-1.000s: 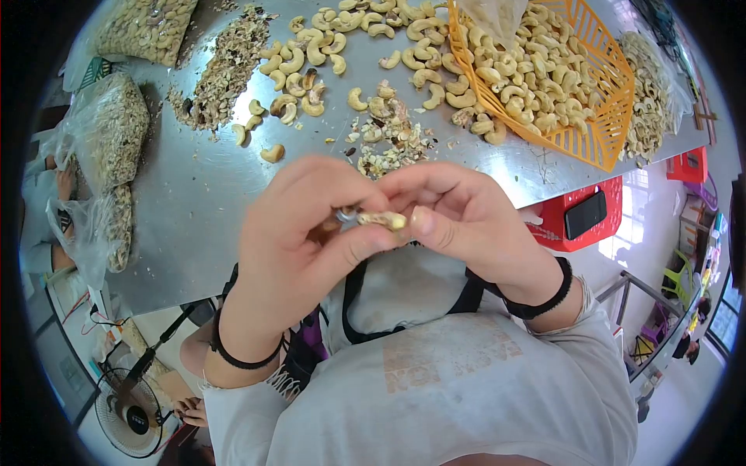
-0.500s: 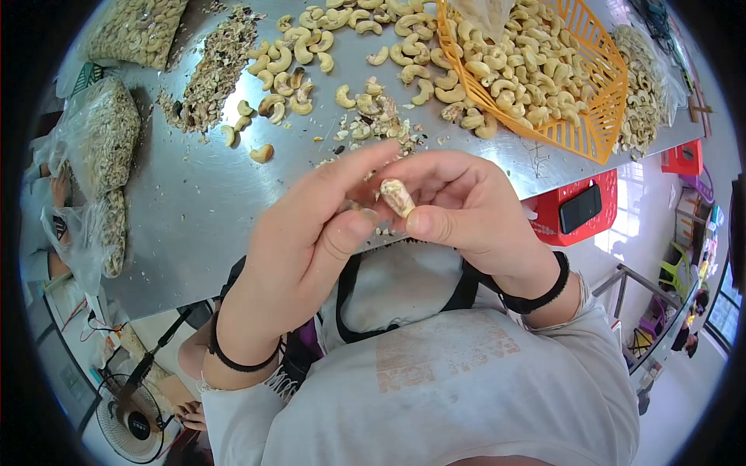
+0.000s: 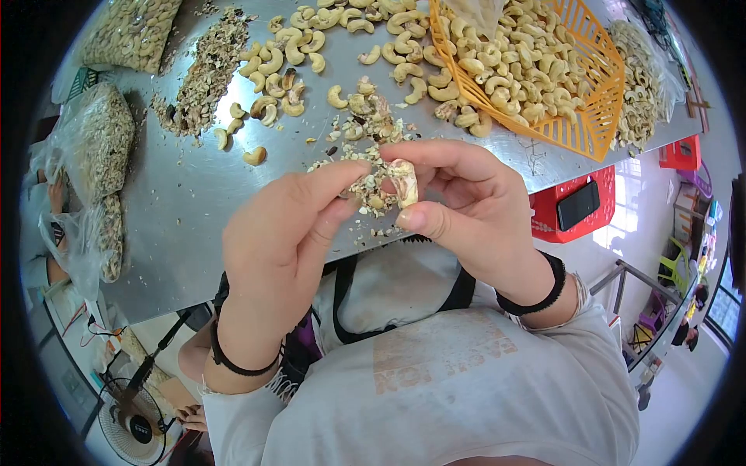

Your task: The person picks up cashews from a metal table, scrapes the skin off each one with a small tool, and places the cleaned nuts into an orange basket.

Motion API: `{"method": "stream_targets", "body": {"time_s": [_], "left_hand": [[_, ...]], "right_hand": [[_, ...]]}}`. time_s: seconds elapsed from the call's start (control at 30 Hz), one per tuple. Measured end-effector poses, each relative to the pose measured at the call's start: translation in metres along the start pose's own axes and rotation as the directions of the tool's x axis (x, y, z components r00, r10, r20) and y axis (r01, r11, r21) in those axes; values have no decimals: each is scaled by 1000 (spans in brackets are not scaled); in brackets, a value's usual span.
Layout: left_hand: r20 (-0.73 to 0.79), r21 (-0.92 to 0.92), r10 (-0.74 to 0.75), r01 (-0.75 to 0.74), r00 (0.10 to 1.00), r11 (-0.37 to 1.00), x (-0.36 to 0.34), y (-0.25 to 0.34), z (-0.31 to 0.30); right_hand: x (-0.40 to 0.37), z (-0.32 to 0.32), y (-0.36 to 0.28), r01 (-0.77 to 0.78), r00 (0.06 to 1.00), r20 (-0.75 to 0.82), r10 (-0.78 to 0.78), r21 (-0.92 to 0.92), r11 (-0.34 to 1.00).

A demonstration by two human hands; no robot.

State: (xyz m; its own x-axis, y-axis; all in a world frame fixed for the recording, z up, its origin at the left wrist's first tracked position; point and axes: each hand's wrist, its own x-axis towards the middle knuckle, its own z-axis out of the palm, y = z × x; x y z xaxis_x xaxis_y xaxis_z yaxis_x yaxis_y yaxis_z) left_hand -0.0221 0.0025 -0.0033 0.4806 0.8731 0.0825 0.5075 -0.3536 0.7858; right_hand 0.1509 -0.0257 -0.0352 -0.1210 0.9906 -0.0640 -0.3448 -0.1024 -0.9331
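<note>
Pinched between the thumb and forefinger of my right hand (image 3: 474, 206) is a cashew (image 3: 405, 183) with patchy brown skin on it. My left hand (image 3: 291, 225) is just left of it, thumb and forefinger nearly together; whether something small sits between those tips is hidden. Skin crumbs and nut bits (image 3: 377, 128) lie on the metal table (image 3: 179, 241) beneath and beyond my fingers. Loose cashews (image 3: 295, 50) are scattered farther back. An orange basket (image 3: 594, 132) heaped with pale cashews stands at the back right.
Bags of nuts (image 3: 132, 35) and of bits (image 3: 109, 140) line the left side. A pile of brown skins (image 3: 206, 78) lies back left. Broken nuts (image 3: 637, 85) are right of the basket. A phone (image 3: 578, 206) rests on a red stool (image 3: 546, 211). A co-worker's hand (image 3: 58, 194) shows far left.
My left hand has moved left and its fingertips have drawn together. The cashew in my right hand now stands more upright, and the crumbs behind my hands are more exposed.
</note>
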Motion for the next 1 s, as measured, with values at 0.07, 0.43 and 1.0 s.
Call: {"method": "stream_targets", "body": {"time_s": [0.07,0.43,1.0], "left_hand": [[20,14,49,-50,999,999,1,0,1],[191,-433,-70,149,979,889,-3,2,5],[245,-505,56,78,968,860,-2,2,0]], "right_hand": [[-1,0,1,24,1000,-12,-25,-52,998],[-1,5,2,-17,999,-44,20,66,998],[-8,9,-4,-72,996,-47,78,119,990]]}}
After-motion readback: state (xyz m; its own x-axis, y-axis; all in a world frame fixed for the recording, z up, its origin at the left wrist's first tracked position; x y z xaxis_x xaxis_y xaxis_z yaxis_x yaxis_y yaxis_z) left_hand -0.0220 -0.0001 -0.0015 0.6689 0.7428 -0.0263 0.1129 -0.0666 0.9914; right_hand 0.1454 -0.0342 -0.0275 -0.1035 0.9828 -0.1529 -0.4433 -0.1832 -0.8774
